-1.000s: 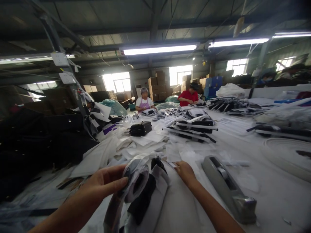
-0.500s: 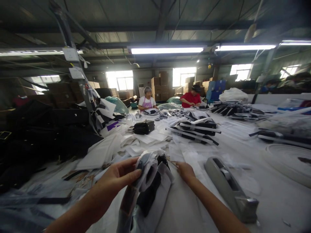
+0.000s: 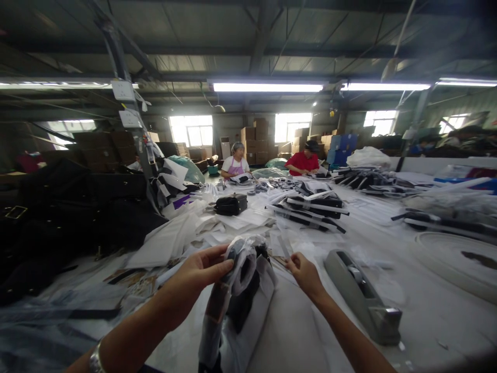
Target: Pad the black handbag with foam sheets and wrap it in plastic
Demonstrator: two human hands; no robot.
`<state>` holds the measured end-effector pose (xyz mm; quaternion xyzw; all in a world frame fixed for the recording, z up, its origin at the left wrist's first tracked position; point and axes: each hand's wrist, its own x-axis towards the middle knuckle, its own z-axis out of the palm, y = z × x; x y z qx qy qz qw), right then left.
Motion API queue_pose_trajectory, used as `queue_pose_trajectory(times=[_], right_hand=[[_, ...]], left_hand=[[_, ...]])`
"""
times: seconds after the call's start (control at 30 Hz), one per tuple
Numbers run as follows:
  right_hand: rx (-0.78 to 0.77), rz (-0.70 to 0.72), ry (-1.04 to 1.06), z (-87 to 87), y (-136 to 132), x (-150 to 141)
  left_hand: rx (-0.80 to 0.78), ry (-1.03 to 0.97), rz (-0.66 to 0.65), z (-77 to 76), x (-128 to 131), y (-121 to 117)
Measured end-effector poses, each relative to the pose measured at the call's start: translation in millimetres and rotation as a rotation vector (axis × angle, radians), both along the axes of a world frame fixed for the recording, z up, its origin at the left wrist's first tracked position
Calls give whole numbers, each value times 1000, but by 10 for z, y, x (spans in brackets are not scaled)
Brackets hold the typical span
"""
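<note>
My left hand [image 3: 194,282] is closed on the folded top of a clear plastic bag [image 3: 236,269] with a dark strap-like item inside; the bag hangs down towards me over the white table [image 3: 388,331]. My right hand [image 3: 305,274] is lifted just off the table to the right of the bag, its fingers pinched on a short strip of clear tape [image 3: 284,247] that stands up from them. A grey tape dispenser [image 3: 363,295] lies just right of that hand.
White sheets and bags lie in heaps at centre left [image 3: 174,238]. A small black bag [image 3: 231,204] and bundled black straps [image 3: 314,204] sit farther back. Two people [image 3: 235,165] [image 3: 303,161] work at the far end. Dark goods pile up at the left [image 3: 77,207].
My right hand has risen off the table with a strip of tape pinched in it. My left hand has lifted the bag a little higher and to the right.
</note>
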<state>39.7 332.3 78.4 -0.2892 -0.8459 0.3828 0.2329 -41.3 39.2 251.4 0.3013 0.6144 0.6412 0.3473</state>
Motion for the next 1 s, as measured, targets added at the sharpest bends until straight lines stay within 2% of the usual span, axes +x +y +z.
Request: queue_pose_trajectory(times=[0.1, 0.2, 0.27, 0.43, 0.57, 0.67, 0.77, 0.87, 1.0], right_hand=[[-182, 84, 216, 173, -270, 287], [-463, 155, 460, 292, -578, 533], [-611, 182, 548, 339, -762, 633], [-736, 276, 540, 404, -1084, 682], [-863, 237, 518, 453, -1211, 627], [-869, 251, 493, 477, -1231, 576], [-748, 336, 439, 493, -1187, 538], [-573, 342, 359, 543, -1107, 530], [-541, 347, 353, 693, -1065, 522]], left_hand=[[4, -26, -5, 4, -5, 0], [5, -39, -39, 25, 10, 5], [5, -41, -67, 42, 32, 13], [4, -16, -59, 51, 81, 26], [0, 23, -67, 27, 69, 27], [-5, 66, -68, 14, 46, 28], [-10, 120, -72, 20, 40, 25], [-11, 159, -70, 44, 58, 21], [-34, 169, -57, 74, 92, 36]])
